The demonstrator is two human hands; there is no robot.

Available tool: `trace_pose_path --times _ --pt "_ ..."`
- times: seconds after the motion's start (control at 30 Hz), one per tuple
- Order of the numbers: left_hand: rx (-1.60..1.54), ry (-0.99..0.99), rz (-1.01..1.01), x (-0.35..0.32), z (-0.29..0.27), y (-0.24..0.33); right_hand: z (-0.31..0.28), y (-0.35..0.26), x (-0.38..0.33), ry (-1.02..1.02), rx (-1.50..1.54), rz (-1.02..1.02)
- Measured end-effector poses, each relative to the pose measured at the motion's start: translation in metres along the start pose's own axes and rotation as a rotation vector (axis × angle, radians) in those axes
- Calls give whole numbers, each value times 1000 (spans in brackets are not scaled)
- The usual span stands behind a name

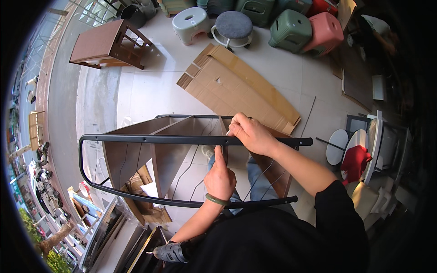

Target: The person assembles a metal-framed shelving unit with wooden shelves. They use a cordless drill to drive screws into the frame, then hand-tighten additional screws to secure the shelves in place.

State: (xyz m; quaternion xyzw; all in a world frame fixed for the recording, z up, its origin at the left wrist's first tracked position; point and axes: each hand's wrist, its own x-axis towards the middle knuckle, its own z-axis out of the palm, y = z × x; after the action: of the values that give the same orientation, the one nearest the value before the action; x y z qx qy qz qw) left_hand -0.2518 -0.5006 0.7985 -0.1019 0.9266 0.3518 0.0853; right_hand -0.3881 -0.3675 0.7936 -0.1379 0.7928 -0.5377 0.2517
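Observation:
A shelf rack with a bent black metal tube frame (182, 139) and brown boards (170, 159) lies sideways in front of me. My right hand (252, 134) rests over the far upper tube, thumb and fingers pinched together at a spot along it. Something small and pale shows at the fingertips, too small to name. From below, my left hand (220, 181) points its stretched index finger up against the same tube; the other fingers are curled and partly hidden. A green bangle (217, 199) circles the left wrist. Beside my left forearm is a power drill (170, 252), its bit pointing left.
Flattened cardboard (236, 86) lies on the tiled floor beyond the rack. A brown wooden cabinet (98, 43) stands far left. Plastic stools (291, 34) and a round grey-topped stool (233, 25) line the far side. Round white seats and a red cloth (355, 159) are at right.

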Motion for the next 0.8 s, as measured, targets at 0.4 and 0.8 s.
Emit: trace_pose_path --times 0.4,0.8 --pt "47 34 26 -2 5 -1 4 -1 -3 6 -61 -7" --pt "-2 -33 -59 1 1 1 7 -4 -1 17 31 -50"
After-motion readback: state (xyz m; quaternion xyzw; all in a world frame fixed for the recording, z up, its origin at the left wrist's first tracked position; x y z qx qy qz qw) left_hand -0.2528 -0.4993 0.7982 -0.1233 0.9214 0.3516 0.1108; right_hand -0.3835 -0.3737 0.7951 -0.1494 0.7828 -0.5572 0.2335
